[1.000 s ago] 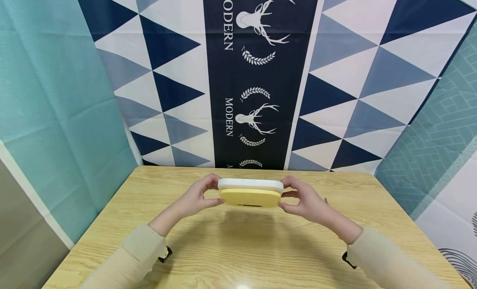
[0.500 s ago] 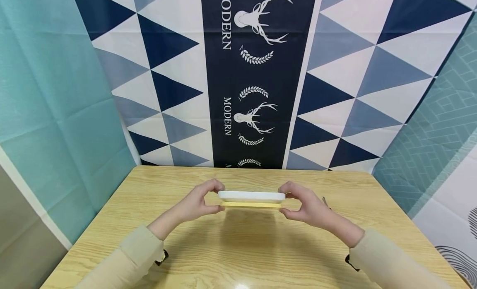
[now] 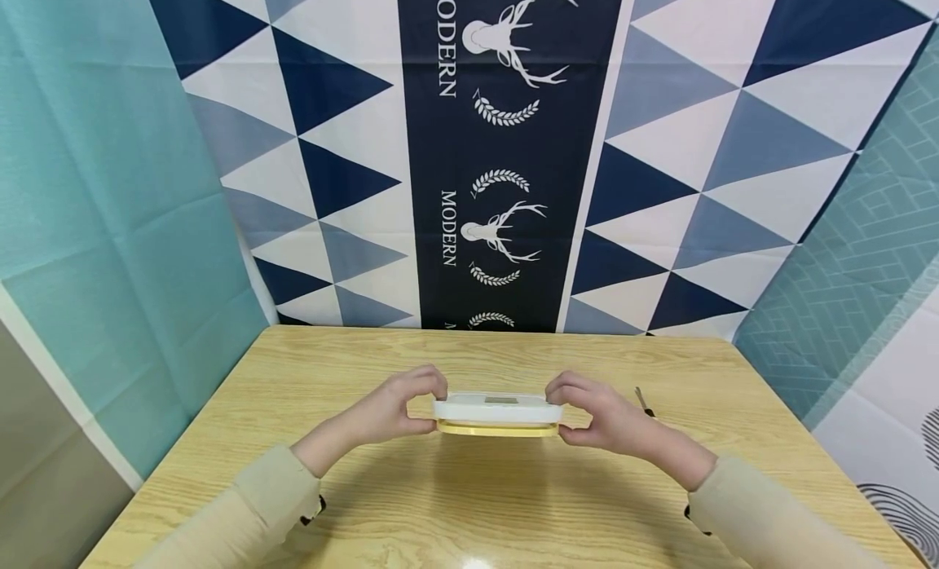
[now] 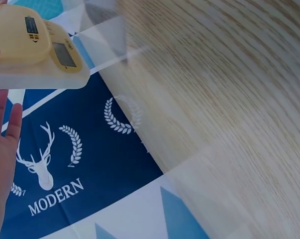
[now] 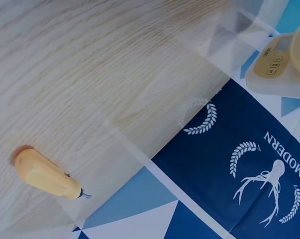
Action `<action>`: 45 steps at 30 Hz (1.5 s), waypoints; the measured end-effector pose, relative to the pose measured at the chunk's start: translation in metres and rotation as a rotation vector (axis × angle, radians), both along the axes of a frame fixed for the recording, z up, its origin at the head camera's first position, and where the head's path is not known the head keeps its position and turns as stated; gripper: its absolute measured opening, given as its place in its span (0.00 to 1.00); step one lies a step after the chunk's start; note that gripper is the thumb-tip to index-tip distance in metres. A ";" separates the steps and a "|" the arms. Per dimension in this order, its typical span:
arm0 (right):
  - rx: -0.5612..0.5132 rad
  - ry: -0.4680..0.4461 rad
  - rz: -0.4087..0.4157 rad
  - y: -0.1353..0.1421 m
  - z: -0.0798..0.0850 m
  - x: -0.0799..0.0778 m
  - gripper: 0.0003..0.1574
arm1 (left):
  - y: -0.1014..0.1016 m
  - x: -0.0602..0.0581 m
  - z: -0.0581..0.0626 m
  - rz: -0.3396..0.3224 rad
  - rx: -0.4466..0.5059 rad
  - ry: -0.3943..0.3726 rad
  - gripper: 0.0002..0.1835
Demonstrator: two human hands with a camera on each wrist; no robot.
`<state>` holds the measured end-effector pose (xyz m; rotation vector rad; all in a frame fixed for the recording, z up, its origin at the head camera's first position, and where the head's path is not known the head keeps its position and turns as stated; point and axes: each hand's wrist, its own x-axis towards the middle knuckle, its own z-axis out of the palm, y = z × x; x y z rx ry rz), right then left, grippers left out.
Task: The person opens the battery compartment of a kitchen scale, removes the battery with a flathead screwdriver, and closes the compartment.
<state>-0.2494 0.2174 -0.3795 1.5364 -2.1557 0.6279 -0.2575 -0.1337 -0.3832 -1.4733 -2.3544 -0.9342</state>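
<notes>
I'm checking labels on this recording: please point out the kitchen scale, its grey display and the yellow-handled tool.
Kitchen scale [image 3: 499, 412], head view: on the white casing.
Grey display [image 4: 64, 55], left wrist view: middle of the screen.
Yellow-handled tool [image 5: 46, 173], right wrist view: middle of the handle.

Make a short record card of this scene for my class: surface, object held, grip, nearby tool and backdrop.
Surface: wood-grain table
Object held: yellow-and-white digital scale, raised above the table
Grip: left hand on one end, right hand on the other
Nearby tool: yellow-handled tool lying on the table, metal tip showing
Backdrop: triangle-patterned hanging with deer heads and "MODERN"
</notes>
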 end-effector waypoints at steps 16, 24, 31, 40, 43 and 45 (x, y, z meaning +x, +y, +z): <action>0.058 0.317 0.162 0.000 -0.003 -0.001 0.11 | 0.002 -0.001 -0.002 -0.087 -0.072 0.417 0.18; 0.119 0.424 0.130 0.002 -0.002 0.001 0.17 | 0.004 -0.002 -0.004 -0.118 -0.082 0.539 0.11; 0.178 0.524 0.178 0.004 -0.005 -0.001 0.18 | 0.006 -0.001 -0.003 -0.135 -0.095 0.624 0.08; 0.238 0.644 0.230 0.006 -0.018 -0.006 0.18 | 0.006 -0.001 -0.009 -0.179 -0.188 0.696 0.06; 0.260 0.673 0.237 0.005 -0.021 -0.006 0.18 | 0.005 0.000 -0.011 -0.172 -0.233 0.738 0.04; 0.263 0.689 0.248 0.004 -0.022 -0.007 0.17 | 0.004 0.000 -0.012 -0.166 -0.262 0.757 0.04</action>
